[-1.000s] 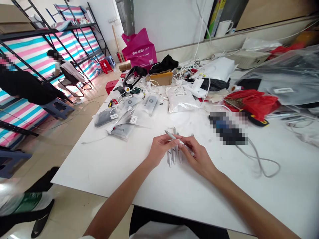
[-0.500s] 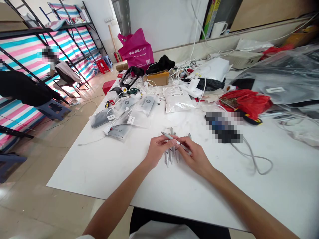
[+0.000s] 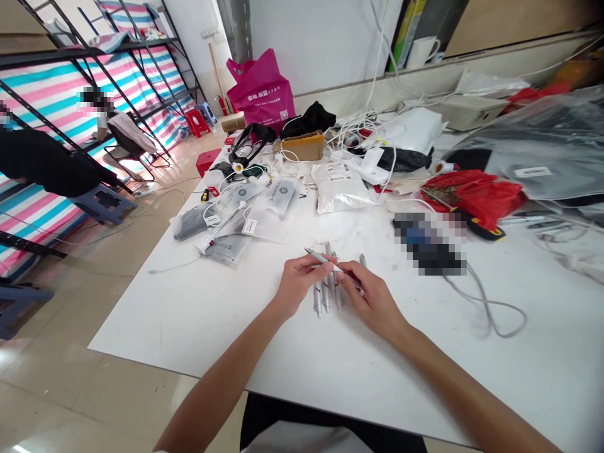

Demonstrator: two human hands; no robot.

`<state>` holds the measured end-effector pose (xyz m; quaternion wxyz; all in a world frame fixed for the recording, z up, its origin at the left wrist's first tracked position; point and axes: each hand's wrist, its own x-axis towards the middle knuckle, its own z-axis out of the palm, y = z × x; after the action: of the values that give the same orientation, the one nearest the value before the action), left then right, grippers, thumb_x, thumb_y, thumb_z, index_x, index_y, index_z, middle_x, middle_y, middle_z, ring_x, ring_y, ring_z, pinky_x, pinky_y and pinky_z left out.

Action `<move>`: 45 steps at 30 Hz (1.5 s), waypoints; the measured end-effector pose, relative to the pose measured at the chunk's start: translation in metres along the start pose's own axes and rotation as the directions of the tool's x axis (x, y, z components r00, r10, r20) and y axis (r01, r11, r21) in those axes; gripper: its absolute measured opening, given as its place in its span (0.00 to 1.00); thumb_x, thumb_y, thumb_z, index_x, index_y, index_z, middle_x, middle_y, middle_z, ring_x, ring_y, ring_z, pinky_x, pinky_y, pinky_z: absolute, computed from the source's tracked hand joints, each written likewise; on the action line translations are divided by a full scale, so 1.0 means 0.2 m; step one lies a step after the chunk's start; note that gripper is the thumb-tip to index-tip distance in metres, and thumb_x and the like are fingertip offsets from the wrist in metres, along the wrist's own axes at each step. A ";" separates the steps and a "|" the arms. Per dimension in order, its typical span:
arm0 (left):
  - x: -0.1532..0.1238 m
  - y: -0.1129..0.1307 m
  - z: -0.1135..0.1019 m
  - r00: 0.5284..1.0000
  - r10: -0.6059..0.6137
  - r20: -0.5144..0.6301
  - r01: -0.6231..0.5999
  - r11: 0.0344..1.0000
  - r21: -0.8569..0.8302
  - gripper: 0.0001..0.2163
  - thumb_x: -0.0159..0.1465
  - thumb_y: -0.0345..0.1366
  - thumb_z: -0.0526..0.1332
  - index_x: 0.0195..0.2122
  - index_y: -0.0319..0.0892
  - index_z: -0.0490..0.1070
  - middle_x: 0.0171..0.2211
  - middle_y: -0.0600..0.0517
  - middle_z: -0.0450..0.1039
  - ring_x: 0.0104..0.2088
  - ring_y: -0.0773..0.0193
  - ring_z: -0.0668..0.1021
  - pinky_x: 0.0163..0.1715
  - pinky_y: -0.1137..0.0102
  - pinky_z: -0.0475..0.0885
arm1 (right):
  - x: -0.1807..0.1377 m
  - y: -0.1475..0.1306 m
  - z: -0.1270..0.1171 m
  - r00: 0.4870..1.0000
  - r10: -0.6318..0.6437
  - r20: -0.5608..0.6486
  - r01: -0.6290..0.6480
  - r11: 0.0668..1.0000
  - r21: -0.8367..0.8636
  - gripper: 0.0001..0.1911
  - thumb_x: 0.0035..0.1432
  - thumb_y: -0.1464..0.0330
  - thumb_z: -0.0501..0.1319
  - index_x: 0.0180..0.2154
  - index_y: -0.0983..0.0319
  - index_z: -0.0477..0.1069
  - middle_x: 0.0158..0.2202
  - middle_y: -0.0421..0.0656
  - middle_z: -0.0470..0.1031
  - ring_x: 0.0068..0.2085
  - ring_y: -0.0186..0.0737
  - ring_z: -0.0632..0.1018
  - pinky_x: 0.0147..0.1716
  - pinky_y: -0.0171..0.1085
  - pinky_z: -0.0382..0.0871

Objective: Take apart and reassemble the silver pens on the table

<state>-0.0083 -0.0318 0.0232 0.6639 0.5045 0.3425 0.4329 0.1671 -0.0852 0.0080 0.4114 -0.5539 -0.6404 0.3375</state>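
Note:
A silver-grey pen (image 3: 317, 255) is held at a slant between both hands, above the table. My left hand (image 3: 298, 281) pinches its upper-left part between thumb and fingers. The fingers of my right hand (image 3: 370, 292) are closed round the lower-right part, which they mostly cover. Several similar pens (image 3: 326, 297) lie side by side on the white table (image 3: 198, 333) beneath the hands. The tip of one more pen (image 3: 363, 259) shows just beyond my right hand.
Plastic-wrapped packets (image 3: 226, 248) and cables lie at the left. A white padded parcel (image 3: 340, 189), an open cardboard box (image 3: 302, 148) and a magenta bag (image 3: 264, 94) stand farther back. At right are a blurred-out dark object (image 3: 427, 245) with a grey cord and a red plastic bag (image 3: 486, 195). Two people sit far left.
The camera view has shifted slightly, so the background sits a little to the right. Both hands keep the same hold on the pen, with only slight finger movement.

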 end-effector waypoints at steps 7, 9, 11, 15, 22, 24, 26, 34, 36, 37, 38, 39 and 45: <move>-0.01 0.01 0.02 1.000 -0.017 0.013 0.017 1.000 -0.010 0.12 0.60 0.43 0.73 0.42 0.42 0.85 0.42 0.46 0.81 0.45 0.55 0.78 0.51 0.60 0.71 | 0.00 0.02 0.01 1.000 0.015 -0.027 -0.014 0.999 0.029 0.15 0.70 0.52 0.58 0.44 0.56 0.67 0.34 0.40 0.73 0.32 0.38 0.71 0.31 0.38 0.65; -0.01 0.01 0.02 1.000 -0.021 0.009 0.022 1.000 -0.009 0.12 0.61 0.43 0.73 0.42 0.43 0.85 0.42 0.46 0.81 0.46 0.55 0.78 0.51 0.60 0.71 | 0.00 0.02 0.01 1.000 0.001 -0.014 -0.001 1.000 0.015 0.15 0.71 0.52 0.56 0.44 0.56 0.67 0.32 0.39 0.72 0.31 0.37 0.69 0.30 0.38 0.65; -0.01 0.00 0.02 1.000 -0.020 0.007 0.020 1.000 -0.011 0.13 0.61 0.43 0.72 0.44 0.43 0.85 0.43 0.45 0.82 0.47 0.54 0.78 0.51 0.60 0.70 | 0.01 0.02 0.00 1.000 -0.016 -0.009 0.016 1.000 0.006 0.15 0.72 0.52 0.55 0.44 0.56 0.68 0.31 0.39 0.71 0.30 0.37 0.69 0.30 0.37 0.65; -0.01 0.00 0.02 1.000 -0.016 -0.005 0.016 0.999 -0.029 0.14 0.60 0.43 0.73 0.44 0.43 0.85 0.45 0.45 0.82 0.47 0.54 0.79 0.51 0.60 0.70 | 0.01 0.02 -0.01 1.000 -0.020 0.004 0.020 1.000 -0.003 0.16 0.73 0.52 0.53 0.45 0.56 0.70 0.31 0.39 0.71 0.30 0.38 0.69 0.28 0.37 0.64; -0.01 0.00 0.02 0.999 -0.024 -0.023 0.024 1.000 -0.005 0.13 0.60 0.44 0.72 0.42 0.43 0.85 0.46 0.45 0.81 0.47 0.55 0.78 0.51 0.61 0.70 | 0.01 -0.01 -0.02 0.999 -0.045 0.017 0.045 0.999 -0.017 0.17 0.74 0.54 0.50 0.46 0.56 0.72 0.33 0.40 0.73 0.31 0.38 0.71 0.31 0.38 0.66; -0.01 0.00 0.02 1.000 -0.026 -0.018 0.026 1.000 -0.010 0.14 0.61 0.44 0.72 0.44 0.43 0.84 0.45 0.45 0.81 0.46 0.55 0.79 0.51 0.60 0.70 | 0.01 -0.01 -0.01 1.000 -0.004 0.006 0.004 1.000 -0.001 0.16 0.73 0.53 0.53 0.47 0.56 0.71 0.33 0.40 0.74 0.31 0.38 0.71 0.30 0.37 0.66; -0.01 0.00 0.01 1.000 -0.027 -0.014 0.027 1.000 -0.014 0.14 0.61 0.44 0.72 0.44 0.42 0.84 0.44 0.45 0.82 0.45 0.55 0.79 0.51 0.61 0.70 | 0.00 -0.01 0.00 1.000 0.017 -0.019 -0.017 1.000 0.016 0.16 0.71 0.52 0.57 0.49 0.56 0.70 0.36 0.41 0.76 0.32 0.38 0.73 0.30 0.37 0.68; 0.00 -0.02 0.01 0.998 -0.043 -0.056 0.040 0.998 -0.054 0.13 0.61 0.45 0.72 0.41 0.42 0.84 0.40 0.47 0.81 0.40 0.61 0.77 0.48 0.64 0.70 | 0.00 -0.01 0.00 0.998 -0.002 -0.060 0.000 0.999 -0.035 0.17 0.71 0.52 0.56 0.46 0.57 0.72 0.33 0.42 0.77 0.29 0.38 0.73 0.27 0.37 0.67; 0.00 -0.02 0.03 0.997 -0.045 -0.065 0.040 0.996 -0.075 0.13 0.61 0.45 0.72 0.40 0.42 0.84 0.40 0.47 0.81 0.41 0.60 0.77 0.48 0.64 0.70 | 0.00 0.00 0.00 0.997 -0.028 -0.077 0.023 0.997 -0.071 0.16 0.71 0.53 0.56 0.46 0.57 0.73 0.33 0.41 0.77 0.29 0.38 0.73 0.27 0.37 0.67; 0.00 -0.03 0.03 0.996 -0.053 -0.070 0.046 0.994 -0.094 0.13 0.61 0.46 0.72 0.40 0.42 0.84 0.40 0.47 0.81 0.41 0.60 0.78 0.49 0.63 0.71 | 0.01 0.01 0.00 0.996 -0.044 -0.082 0.036 0.995 -0.092 0.16 0.71 0.53 0.56 0.47 0.57 0.73 0.33 0.42 0.77 0.29 0.38 0.73 0.27 0.37 0.68; 0.00 -0.03 0.04 0.995 -0.064 -0.077 0.055 0.992 -0.118 0.13 0.61 0.46 0.72 0.39 0.42 0.84 0.41 0.47 0.82 0.42 0.59 0.78 0.49 0.63 0.71 | 0.01 0.02 0.00 0.995 -0.057 -0.086 0.047 0.993 -0.112 0.16 0.72 0.53 0.55 0.47 0.56 0.73 0.33 0.42 0.78 0.28 0.38 0.73 0.27 0.37 0.68; 0.00 -0.03 0.04 0.993 -0.078 -0.087 0.065 0.988 -0.143 0.13 0.61 0.46 0.72 0.39 0.42 0.84 0.41 0.46 0.82 0.43 0.59 0.79 0.50 0.62 0.71 | 0.01 0.03 0.00 0.994 -0.068 -0.090 0.056 0.990 -0.130 0.15 0.72 0.54 0.55 0.47 0.56 0.72 0.33 0.41 0.78 0.28 0.39 0.74 0.28 0.37 0.68; 0.02 -0.04 0.02 0.977 -0.130 -0.168 0.086 0.965 -0.247 0.14 0.61 0.46 0.73 0.38 0.39 0.82 0.42 0.45 0.82 0.45 0.60 0.80 0.50 0.64 0.72 | 0.01 0.07 -0.02 0.991 -0.085 -0.108 0.066 0.982 -0.175 0.14 0.71 0.53 0.57 0.44 0.56 0.70 0.33 0.42 0.78 0.29 0.39 0.77 0.28 0.37 0.69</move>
<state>-0.0021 -0.0307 0.0173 0.7082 0.3596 0.3745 0.4785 0.1762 -0.0806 -0.0034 0.4109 -0.5809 -0.6629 0.2329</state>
